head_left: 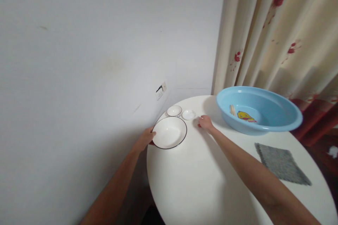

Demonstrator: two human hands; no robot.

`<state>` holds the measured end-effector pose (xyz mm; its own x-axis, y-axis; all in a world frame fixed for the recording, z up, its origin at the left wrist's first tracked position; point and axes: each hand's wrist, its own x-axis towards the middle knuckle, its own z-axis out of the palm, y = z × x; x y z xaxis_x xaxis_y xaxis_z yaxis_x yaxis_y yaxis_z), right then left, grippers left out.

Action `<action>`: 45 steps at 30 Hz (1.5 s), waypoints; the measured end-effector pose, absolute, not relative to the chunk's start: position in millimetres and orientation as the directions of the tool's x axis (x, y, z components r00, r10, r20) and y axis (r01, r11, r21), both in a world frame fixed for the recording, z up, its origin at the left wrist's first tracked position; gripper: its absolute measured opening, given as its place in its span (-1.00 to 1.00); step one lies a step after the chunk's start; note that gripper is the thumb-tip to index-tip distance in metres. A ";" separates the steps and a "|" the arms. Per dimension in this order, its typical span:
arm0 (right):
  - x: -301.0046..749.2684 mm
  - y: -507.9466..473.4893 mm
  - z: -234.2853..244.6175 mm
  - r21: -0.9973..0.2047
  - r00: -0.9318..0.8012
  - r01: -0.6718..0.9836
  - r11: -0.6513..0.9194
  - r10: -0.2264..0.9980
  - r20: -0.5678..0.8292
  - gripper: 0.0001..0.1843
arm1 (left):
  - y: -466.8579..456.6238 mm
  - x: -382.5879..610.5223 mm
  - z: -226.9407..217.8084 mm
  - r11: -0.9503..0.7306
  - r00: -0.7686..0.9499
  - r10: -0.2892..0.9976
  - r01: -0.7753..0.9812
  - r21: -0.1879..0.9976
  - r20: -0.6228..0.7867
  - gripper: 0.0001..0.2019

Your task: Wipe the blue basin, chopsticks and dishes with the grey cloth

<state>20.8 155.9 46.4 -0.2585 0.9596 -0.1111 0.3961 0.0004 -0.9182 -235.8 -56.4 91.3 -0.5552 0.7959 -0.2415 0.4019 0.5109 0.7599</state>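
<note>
My left hand (147, 138) grips the left rim of a wide white shallow bowl (169, 134) with a dark edge, its thumb over the rim and the other fingers hidden beneath. Right behind it, nearer the wall, is a smaller white bowl (174, 110) with a thin dark rim and dark marks on its side. A small white dish (188, 114) lies to the right of that one. Just right of this dish, my right hand (205, 122) hovers over the table with loosely bent fingers, thumb and forefinger slightly apart, and no object shows between them.
On the round white table (190, 182), a large light-blue basin (264, 124) with a yellow duck print holds several pale sticks (232, 110). A grey cloth (283, 163) lies in front of it. The wall with a socket (159, 94) borders the left; a curtain (264, 42) hangs behind.
</note>
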 end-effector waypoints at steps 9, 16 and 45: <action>-23.0 168.4 44.5 -0.912 -0.279 0.398 -0.098 0.934 -0.222 -0.83 | -56.4 -246.6 88.6 0.533 -0.628 0.752 0.400 0.746 -0.201 -0.65; -33.1 164.0 40.0 -0.915 -0.291 0.390 -0.099 0.930 -0.225 -0.84 | -52.5 -245.0 80.7 0.547 -0.662 0.721 0.365 0.753 -0.203 -0.65; 177.7 50.4 23.3 -0.852 -0.414 0.472 0.225 0.910 0.012 -0.76 | 282.1 131.5 154.1 0.064 0.029 0.955 0.951 0.303 -0.294 -0.72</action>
<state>177.7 50.4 23.3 -0.4136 0.9104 0.0117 0.4717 0.2253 -0.8525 131.5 282.1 154.1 0.0290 0.9554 -0.2939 0.9508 0.0643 0.3029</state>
